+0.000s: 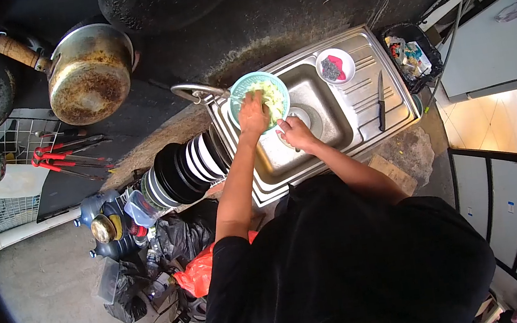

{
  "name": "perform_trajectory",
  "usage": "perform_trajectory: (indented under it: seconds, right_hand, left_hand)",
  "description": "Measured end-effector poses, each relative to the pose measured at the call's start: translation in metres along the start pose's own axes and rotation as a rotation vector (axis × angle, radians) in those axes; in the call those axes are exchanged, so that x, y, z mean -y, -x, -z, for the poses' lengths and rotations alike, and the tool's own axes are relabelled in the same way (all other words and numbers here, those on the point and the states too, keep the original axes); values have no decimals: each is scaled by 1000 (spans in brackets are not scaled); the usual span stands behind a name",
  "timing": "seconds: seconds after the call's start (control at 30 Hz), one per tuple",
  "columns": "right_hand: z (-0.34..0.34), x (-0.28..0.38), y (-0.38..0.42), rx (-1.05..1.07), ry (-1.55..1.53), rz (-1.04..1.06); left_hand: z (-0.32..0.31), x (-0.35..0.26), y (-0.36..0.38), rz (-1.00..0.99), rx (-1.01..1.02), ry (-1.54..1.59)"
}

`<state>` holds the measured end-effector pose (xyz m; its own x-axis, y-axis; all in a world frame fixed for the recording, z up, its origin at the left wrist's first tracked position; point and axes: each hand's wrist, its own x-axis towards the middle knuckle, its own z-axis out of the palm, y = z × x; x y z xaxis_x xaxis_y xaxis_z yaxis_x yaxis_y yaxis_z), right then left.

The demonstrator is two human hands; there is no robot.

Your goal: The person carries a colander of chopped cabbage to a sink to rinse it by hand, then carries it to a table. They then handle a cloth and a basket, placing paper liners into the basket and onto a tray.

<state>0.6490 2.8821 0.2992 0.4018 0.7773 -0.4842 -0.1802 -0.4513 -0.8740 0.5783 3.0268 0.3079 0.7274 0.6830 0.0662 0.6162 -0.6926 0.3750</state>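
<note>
A light green colander (pixel 238 91) with chopped pale green vegetables (pixel 272 98) stands over the sink's left side, under the faucet. My left hand (pixel 254 114) reaches into it, fingers spread on the vegetables, their tips partly hidden among the pieces. At the colander's near right rim, my right hand (pixel 297 133) is closed, thumb and fingers pinching the edge. Below that hand, in the steel sink basin (pixel 334 146), a pale round item shows only in part.
On the drainboard (pixel 359 59) are a white bowl (pixel 335 66) holding a pink item and a grey scrubber, and a black-handled knife (pixel 381 104). The curved faucet (pixel 199 92) rises at the left. Stacked plates (pixel 203 158) stand left of the sink. A lined bin (pixel 413 55) is at right.
</note>
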Motion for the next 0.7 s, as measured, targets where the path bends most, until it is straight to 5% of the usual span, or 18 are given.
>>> perform_trajectory:
  seconds: [0.13,0.2,0.33,0.47,0.7]
  right_hand:
    - [5,-7,-1,24,92,18]
    - [12,-6,-3,41,-97,-94]
    - [16,2,-5,97,-302,-152]
    - [9,5,-1,113,-349,-200]
    - [6,-1,3,159,-338,-173]
  left_hand:
    - [12,8,-4,-9,278,149]
    - [37,-11,4,-226,-78,308]
    - [42,-20,11,-320,-211,-29]
    - [32,-7,5,-109,73,427]
    - [32,-2,7,-186,-91,441]
